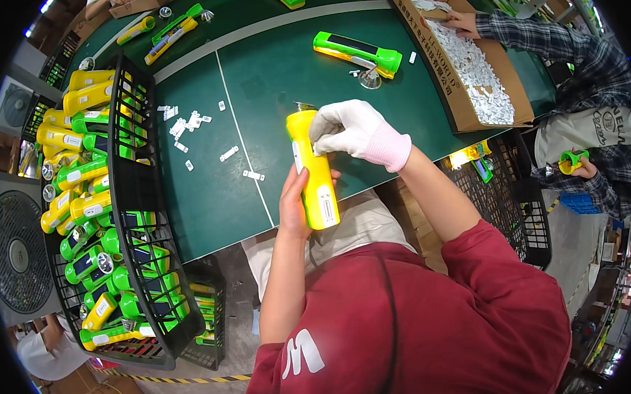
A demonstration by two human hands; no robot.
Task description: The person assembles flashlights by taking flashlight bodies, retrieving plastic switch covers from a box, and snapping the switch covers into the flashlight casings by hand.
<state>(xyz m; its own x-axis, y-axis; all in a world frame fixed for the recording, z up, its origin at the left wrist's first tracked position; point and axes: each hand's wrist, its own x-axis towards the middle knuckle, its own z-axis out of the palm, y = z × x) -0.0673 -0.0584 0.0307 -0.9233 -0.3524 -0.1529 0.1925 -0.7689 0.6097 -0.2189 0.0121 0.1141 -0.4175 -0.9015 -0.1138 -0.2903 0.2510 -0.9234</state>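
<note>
A yellow flashlight (pixel 316 172) stands upright in front of me, with a white label near its lower end. My bare left hand (pixel 293 200) is wrapped round its body from the left. On my right hand (pixel 347 128) is a white glove with a pink cuff; its bent fingers press together against the flashlight's upper right side. Whatever they may pinch is hidden. A shiny reflector piece (pixel 303 106) shows at the flashlight's top end. To the left, small white plastic parts (pixel 194 120) lie scattered over the green table (pixel 249 64).
A black crate (pixel 125 209) full of green and yellow flashlights stands at left. Another flashlight (pixel 357 52) lies farther back. At right, a co-worker's hand (pixel 462 24) reaches into a cardboard box (pixel 502 117) of white parts. A fan (pixel 19 251) stands far left.
</note>
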